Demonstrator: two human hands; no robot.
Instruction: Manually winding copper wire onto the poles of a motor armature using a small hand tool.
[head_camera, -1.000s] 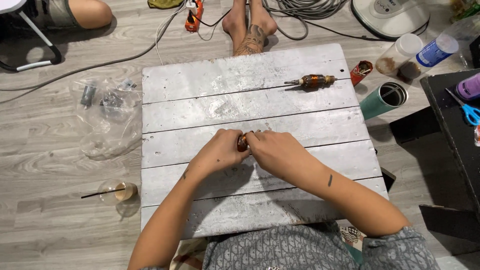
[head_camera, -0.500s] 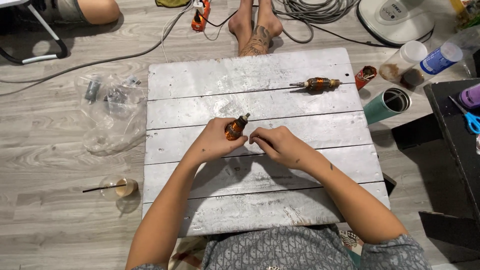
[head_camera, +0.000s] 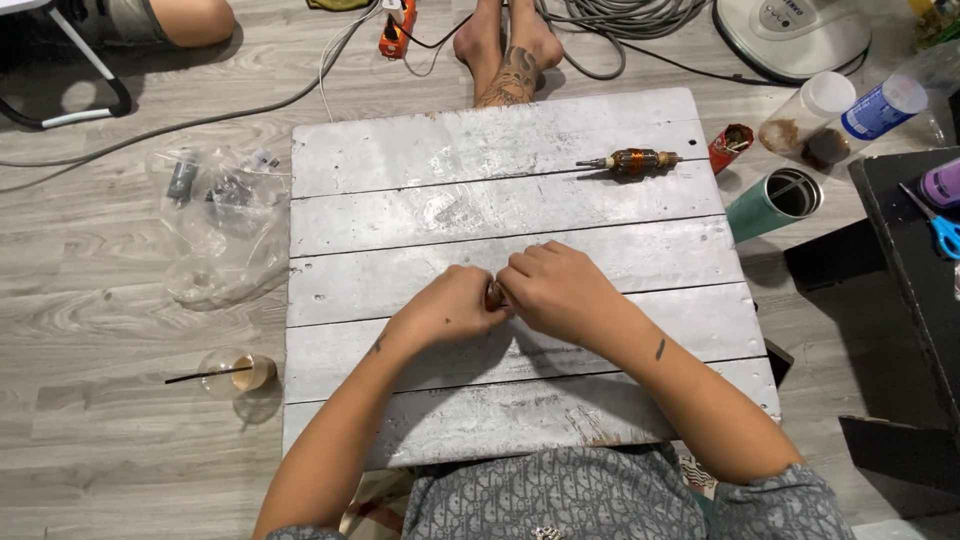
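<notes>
Both hands (head_camera: 505, 300) hide most of a small brown part (head_camera: 493, 295).

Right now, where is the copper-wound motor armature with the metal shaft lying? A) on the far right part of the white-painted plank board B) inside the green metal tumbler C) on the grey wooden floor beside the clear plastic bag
A: the copper-wound motor armature lies flat on the white-painted plank board, near its far right corner, apart from both hands.
</notes>
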